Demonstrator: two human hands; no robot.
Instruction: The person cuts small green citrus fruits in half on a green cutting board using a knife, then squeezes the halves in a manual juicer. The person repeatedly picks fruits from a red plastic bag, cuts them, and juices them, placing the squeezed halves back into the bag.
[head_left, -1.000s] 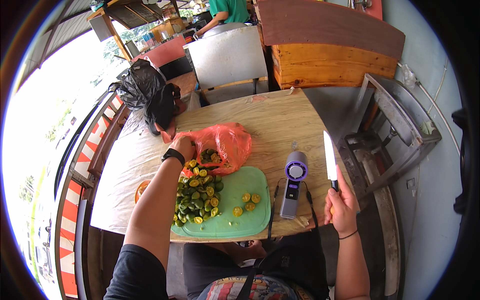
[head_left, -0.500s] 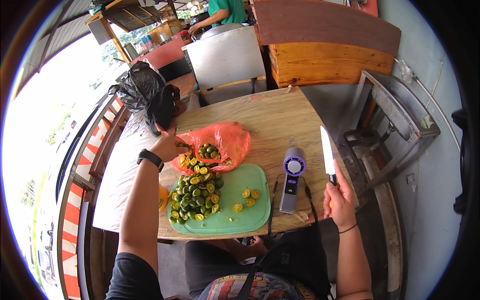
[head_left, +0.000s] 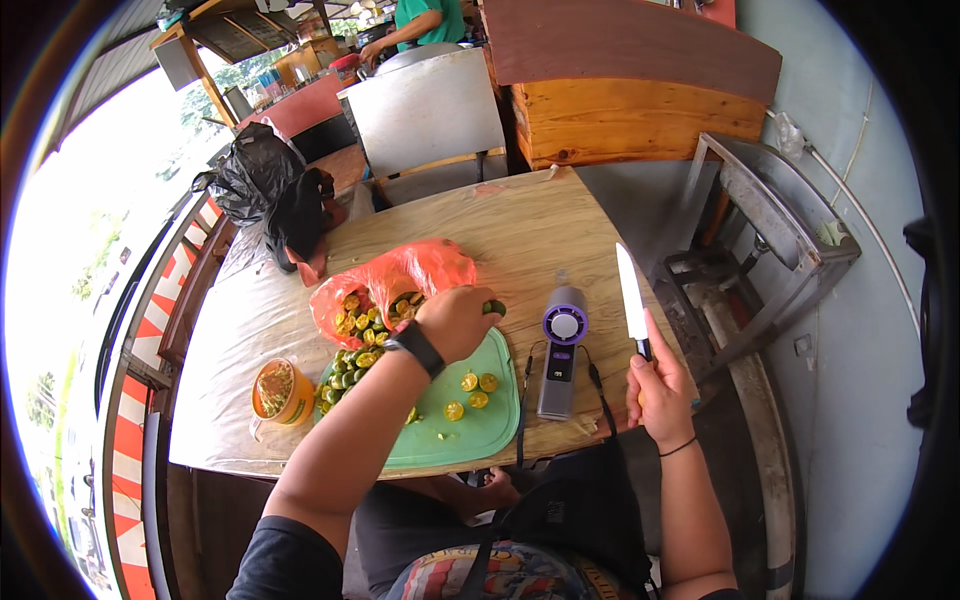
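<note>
My left hand [head_left: 455,320], a dark watch on its wrist, is closed on small green citrus fruit [head_left: 492,307] above the upper part of the green cutting board [head_left: 480,440]. Beneath that forearm, whole and halved fruit are heaped [head_left: 346,372] on the board; a few halves [head_left: 478,390] lie apart at its right. An open red plastic bag [head_left: 420,262] holds more fruit. My right hand [head_left: 662,390] grips an upright knife [head_left: 631,295] at the table's right. A grey-purple handheld fan [head_left: 558,380] lies between board and knife. An orange container [head_left: 282,392] stands at the left.
Black bags [head_left: 262,195] sit at the table's far left [head_left: 530,205]. Behind are a pale chair [head_left: 425,120], a wooden box [head_left: 640,120] and a person in green [head_left: 425,22]. A metal stand [head_left: 780,230] and wall are at right, a railing [head_left: 150,340] at left.
My left hand has come out from the bag and moved right with green fruit in it, uncovering more of the orange container. The view has shifted slightly; the knife stays upright.
</note>
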